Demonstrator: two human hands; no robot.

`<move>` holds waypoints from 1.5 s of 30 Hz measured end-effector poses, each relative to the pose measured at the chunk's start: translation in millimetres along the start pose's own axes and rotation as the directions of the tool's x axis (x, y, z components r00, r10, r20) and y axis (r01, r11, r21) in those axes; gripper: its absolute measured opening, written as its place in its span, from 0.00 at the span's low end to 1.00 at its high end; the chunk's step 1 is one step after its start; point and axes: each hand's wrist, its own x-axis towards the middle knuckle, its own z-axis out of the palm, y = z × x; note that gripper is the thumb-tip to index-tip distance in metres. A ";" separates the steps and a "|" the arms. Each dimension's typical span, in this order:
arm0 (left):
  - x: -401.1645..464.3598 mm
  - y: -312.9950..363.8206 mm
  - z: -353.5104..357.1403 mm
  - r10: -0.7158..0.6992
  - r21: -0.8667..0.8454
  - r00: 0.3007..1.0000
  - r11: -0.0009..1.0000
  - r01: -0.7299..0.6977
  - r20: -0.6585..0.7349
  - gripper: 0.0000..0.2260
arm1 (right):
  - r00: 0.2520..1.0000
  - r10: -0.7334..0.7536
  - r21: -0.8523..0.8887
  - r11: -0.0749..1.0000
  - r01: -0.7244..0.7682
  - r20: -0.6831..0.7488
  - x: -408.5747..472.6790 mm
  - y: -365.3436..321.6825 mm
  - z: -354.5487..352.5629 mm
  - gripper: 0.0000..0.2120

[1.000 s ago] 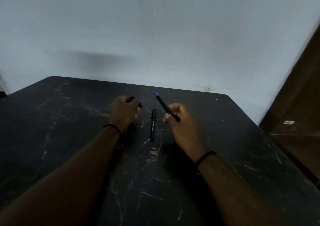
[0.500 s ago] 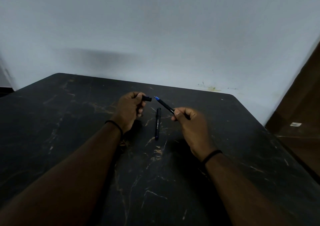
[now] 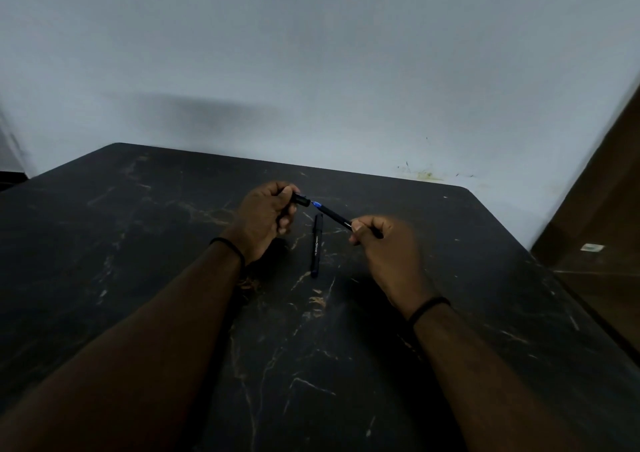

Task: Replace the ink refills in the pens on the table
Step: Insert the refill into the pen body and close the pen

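Observation:
My right hand (image 3: 384,243) grips a black pen (image 3: 334,215) by its rear end, its blue tip pointing up and left. My left hand (image 3: 266,219) holds a short black cap (image 3: 302,199) between thumb and fingers, its open end facing the pen's tip. Tip and cap mouth almost meet, just above the table. A second black pen (image 3: 316,245) with white lettering lies capped on the dark marbled table (image 3: 173,278) between my hands, pointing away from me.
A pale wall rises right behind the table's far edge. A brown wooden surface (image 3: 595,230) with a small white sticker stands off the table's right side. Each wrist wears a black band.
My right hand has lowered the pen and swung its blue tip leftward. My left hand turned the cap toward it, and the gap between tip and cap has closed to almost nothing.

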 end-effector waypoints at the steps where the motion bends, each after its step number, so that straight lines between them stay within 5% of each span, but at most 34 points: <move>1: 0.4 -0.7 -0.6 0.003 0.004 1.000 1.000 -0.003 0.003 0.10 | 1.000 -0.003 -0.003 1.000 0.003 0.002 0.5 0.1 -0.3 0.13; 18: -2.4 0.5 7.3 -0.032 0.024 0.994 0.999 0.030 0.102 0.16 | 0.998 -0.059 -0.040 0.997 0.060 0.022 -0.9 -1.8 0.5 0.15; 25: -3.2 0.5 14.4 -0.060 -0.036 0.992 0.997 0.064 0.112 0.11 | 0.996 -0.085 -0.090 0.992 0.087 0.027 -0.8 -0.2 -1.0 0.13; 34: -2.8 -3.9 13.5 -0.026 0.179 0.955 0.983 -0.028 0.295 0.11 | 0.994 -0.085 -0.104 0.990 0.092 0.064 1.7 1.7 -4.0 0.14; 45: -5.3 4.1 13.1 -0.059 0.292 0.968 0.956 -0.015 0.243 0.08 | 0.995 -0.090 -0.045 0.995 0.092 0.034 7.6 4.8 -4.0 0.17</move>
